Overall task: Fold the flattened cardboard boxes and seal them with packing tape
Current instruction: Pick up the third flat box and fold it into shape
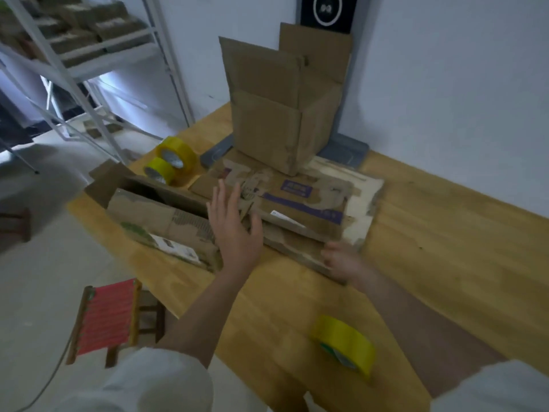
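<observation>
A stack of flattened cardboard boxes [300,203] lies in the middle of the wooden table [445,233]. My left hand [234,221] hovers over the stack's left end with fingers spread and straight. My right hand [341,258] grips the stack's near right edge, fingers curled round it. An erected box [276,126] with its top flaps up stands on the far end of the stack. A half-collapsed box [160,215] lies on its side at the left. A yellow tape roll [346,343] sits near me, and two more yellow rolls [172,160] stand at the far left.
A red woven stool [105,316] stands on the floor by the table's left edge. White metal shelving [89,55] with bundled goods fills the far left. A grey pad [344,150] lies under the erected box against the white wall.
</observation>
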